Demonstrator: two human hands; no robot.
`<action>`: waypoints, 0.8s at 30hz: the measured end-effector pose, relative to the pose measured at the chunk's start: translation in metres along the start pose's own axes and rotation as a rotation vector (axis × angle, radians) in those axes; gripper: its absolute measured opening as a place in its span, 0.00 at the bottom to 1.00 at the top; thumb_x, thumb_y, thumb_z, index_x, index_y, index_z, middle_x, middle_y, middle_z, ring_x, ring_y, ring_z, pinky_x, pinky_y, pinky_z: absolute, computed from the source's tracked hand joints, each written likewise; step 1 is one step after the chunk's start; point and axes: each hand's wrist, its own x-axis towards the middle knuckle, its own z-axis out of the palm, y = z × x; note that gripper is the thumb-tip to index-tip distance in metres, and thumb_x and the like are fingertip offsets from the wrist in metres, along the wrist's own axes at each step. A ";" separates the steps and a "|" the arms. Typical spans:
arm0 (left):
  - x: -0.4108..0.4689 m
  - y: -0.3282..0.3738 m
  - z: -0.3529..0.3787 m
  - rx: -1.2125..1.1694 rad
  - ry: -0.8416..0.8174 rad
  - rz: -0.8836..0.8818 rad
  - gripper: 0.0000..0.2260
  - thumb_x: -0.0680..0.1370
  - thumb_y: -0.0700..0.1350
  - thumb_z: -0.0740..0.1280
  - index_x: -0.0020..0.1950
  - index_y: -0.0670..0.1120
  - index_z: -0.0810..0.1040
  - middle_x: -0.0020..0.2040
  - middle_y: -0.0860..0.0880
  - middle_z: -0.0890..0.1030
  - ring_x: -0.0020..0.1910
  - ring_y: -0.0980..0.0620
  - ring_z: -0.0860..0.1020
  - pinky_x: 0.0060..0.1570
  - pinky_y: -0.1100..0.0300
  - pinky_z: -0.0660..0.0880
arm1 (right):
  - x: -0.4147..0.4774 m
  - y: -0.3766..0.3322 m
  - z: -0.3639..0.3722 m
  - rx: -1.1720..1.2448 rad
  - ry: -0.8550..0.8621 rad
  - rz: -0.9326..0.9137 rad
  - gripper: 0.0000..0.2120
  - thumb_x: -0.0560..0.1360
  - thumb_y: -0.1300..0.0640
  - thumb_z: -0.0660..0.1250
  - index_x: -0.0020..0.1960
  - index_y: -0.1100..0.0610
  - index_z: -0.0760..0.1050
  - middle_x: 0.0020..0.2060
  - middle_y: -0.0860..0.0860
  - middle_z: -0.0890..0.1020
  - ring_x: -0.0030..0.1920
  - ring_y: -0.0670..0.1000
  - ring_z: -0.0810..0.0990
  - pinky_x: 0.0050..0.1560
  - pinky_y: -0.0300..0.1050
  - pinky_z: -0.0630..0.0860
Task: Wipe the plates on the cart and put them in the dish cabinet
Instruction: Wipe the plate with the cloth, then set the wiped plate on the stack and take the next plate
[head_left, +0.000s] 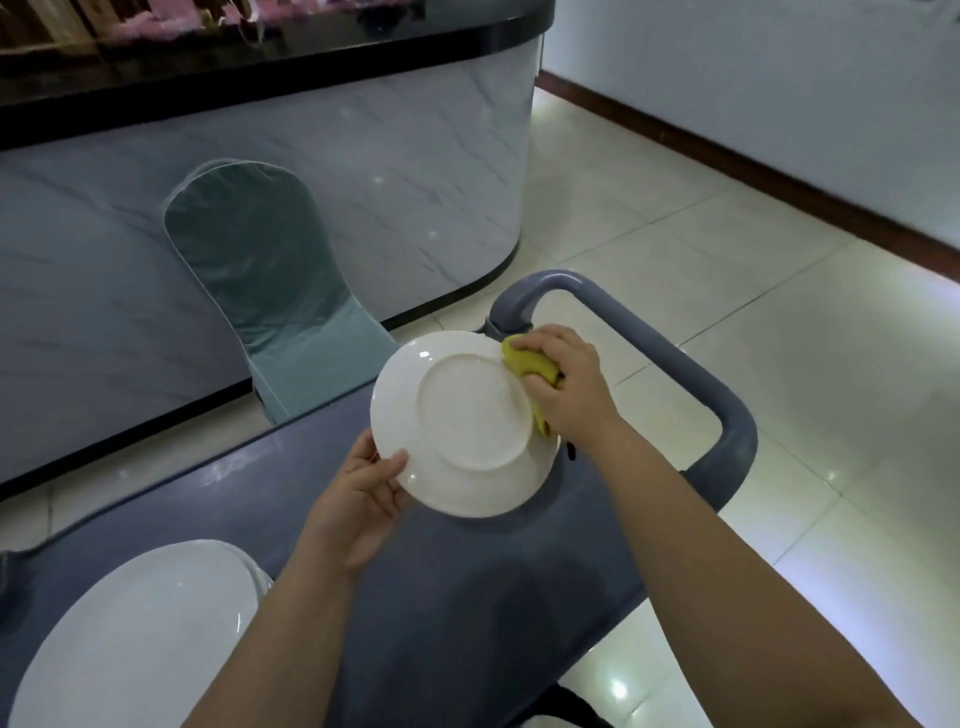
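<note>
Wiping step: beyond the plate stack (140, 639) on the grey cart (467, 597), left hand (363, 493) grips the rim of the upturned plate (462, 423) held above the cart, right hand (566, 384) clutches a yellow cloth (524, 358) against its far edge; next, probably, finishing the wipe, then carrying it to the unseen dish cabinet.

Two white plates are counted: a round plate (470, 415) at the centre and a larger plate (130, 639) at 7 o'clock; whether more lie beneath it cannot be told. One yellow cloth (524, 364), one cart (467, 597), one covered chair (260, 270) at 10 o'clock and two hands, a left hand (363, 499) and a right hand (566, 384), are counted.
</note>
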 end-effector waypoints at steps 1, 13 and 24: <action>0.004 0.003 0.002 0.004 0.015 0.013 0.14 0.69 0.32 0.65 0.48 0.47 0.81 0.46 0.48 0.84 0.40 0.53 0.84 0.36 0.61 0.81 | -0.008 0.008 -0.007 0.025 0.022 0.045 0.18 0.70 0.58 0.65 0.56 0.41 0.78 0.59 0.42 0.73 0.62 0.54 0.69 0.61 0.41 0.64; 0.078 0.016 0.084 1.264 0.039 0.567 0.18 0.76 0.35 0.62 0.53 0.57 0.79 0.43 0.56 0.82 0.45 0.52 0.79 0.44 0.57 0.74 | -0.092 0.045 -0.028 -0.106 -0.067 0.125 0.18 0.71 0.61 0.68 0.57 0.44 0.79 0.57 0.32 0.69 0.60 0.52 0.67 0.59 0.36 0.64; 0.081 -0.049 0.057 2.248 -0.255 0.514 0.29 0.78 0.37 0.60 0.77 0.53 0.59 0.71 0.51 0.71 0.67 0.46 0.72 0.62 0.54 0.70 | -0.102 0.038 -0.046 0.018 0.034 0.220 0.24 0.72 0.65 0.68 0.52 0.34 0.74 0.57 0.34 0.71 0.60 0.48 0.67 0.58 0.32 0.66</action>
